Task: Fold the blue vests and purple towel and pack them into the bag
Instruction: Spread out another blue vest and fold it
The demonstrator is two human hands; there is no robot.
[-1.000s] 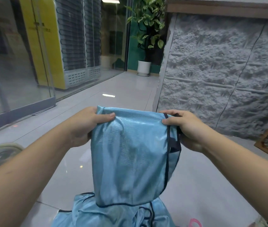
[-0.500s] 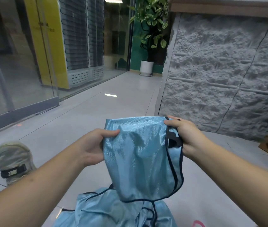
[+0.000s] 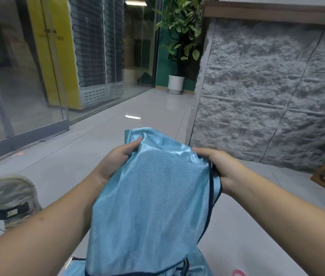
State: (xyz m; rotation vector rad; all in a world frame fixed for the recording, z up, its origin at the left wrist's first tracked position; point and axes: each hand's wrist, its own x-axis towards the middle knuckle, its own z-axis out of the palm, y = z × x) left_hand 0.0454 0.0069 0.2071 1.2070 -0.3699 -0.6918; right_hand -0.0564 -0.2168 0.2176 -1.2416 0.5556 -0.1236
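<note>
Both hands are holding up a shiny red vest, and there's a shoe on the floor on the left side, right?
Almost. The vest is shiny light blue with dark trim, not red, as the head view shows. The rest holds: the left hand and right hand grip its top edge, and a shoe lies on the floor at the left.

Open tiled floor point(image 3: 102, 148) runs toward twelve o'clock; a rough stone wall point(image 3: 267, 96) blocks two o'clock; a shoe point(image 3: 13, 200) sits at eight; glass partition point(image 3: 18, 86) at ten.
</note>
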